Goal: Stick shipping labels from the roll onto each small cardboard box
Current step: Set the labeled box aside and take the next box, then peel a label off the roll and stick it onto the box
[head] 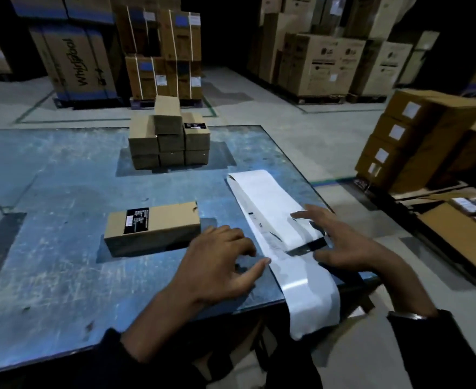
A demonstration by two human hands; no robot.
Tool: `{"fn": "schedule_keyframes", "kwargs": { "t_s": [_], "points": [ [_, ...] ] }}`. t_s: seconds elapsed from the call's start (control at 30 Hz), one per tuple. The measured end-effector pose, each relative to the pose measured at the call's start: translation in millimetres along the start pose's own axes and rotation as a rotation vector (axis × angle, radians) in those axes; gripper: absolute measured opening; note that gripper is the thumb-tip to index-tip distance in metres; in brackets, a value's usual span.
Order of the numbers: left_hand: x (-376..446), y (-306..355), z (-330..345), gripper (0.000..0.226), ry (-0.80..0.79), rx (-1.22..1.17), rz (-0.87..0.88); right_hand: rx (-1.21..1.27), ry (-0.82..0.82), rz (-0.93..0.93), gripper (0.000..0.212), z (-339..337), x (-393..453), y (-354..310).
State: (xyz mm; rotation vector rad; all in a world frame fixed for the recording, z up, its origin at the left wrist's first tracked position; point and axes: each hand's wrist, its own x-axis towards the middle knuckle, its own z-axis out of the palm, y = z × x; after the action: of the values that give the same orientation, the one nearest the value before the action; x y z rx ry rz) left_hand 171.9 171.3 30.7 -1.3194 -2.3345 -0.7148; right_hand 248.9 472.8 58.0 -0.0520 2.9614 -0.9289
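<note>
Label strip (270, 217) lies unrolled along the table's (62, 192) right edge, its tail hanging over the near edge. Left hand (220, 259) pins the strip, fingers loosely spread, holding nothing. Right hand (340, 242), fingers straight, works a dark label (307, 247), probably lifting it. One labelled box (152, 228) lies nearby; stack (169, 136) behind, seven boxes visible
</note>
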Motion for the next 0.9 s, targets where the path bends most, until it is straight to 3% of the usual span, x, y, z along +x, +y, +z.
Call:
{"fn": "schedule_keyframes", "kwargs": {
  "t_s": [0.1,0.2,0.37,0.5,0.67,0.8,0.87,0.9],
  "points": [
    [16.1,2.1,26.5,0.045,-0.128,0.045,-0.088,-0.017,0.094,-0.040,0.080,11.2,6.0,16.4],
    [22.6,0.7,36.3,0.056,-0.194,0.126,-0.126,0.032,0.221,-0.121,0.060,13.4,6.9,23.9],
    [27.3,-7.4,30.2,0.081,-0.265,0.149,-0.099,0.114,0.360,-0.211,0.045,0.9,10.2,31.7],
    [44.5,-12.4,31.5,0.068,-0.242,0.063,-0.108,0.351,0.445,-0.141,0.021,-34.9,36.4,8.0],
    [81.3,-23.3,44.7,0.044,-0.228,0.014,-0.229,0.741,0.609,-0.135,0.033,-80.1,131.7,-22.7],
    [75.9,-29.3,52.7,0.093,-0.402,-0.115,-0.256,0.959,0.638,-0.005,0.058,-105.7,238.6,-19.8],
    [71.1,-30.4,54.2,0.096,-0.388,-0.151,-0.257,1.046,0.638,0.025,0.077,-111.8,290.9,-10.8],
    [71.3,-30.7,54.2,0.094,-0.362,-0.150,-0.247,1.093,0.641,0.027,0.070,-112.6,314.5,-7.1]
  ]
}}
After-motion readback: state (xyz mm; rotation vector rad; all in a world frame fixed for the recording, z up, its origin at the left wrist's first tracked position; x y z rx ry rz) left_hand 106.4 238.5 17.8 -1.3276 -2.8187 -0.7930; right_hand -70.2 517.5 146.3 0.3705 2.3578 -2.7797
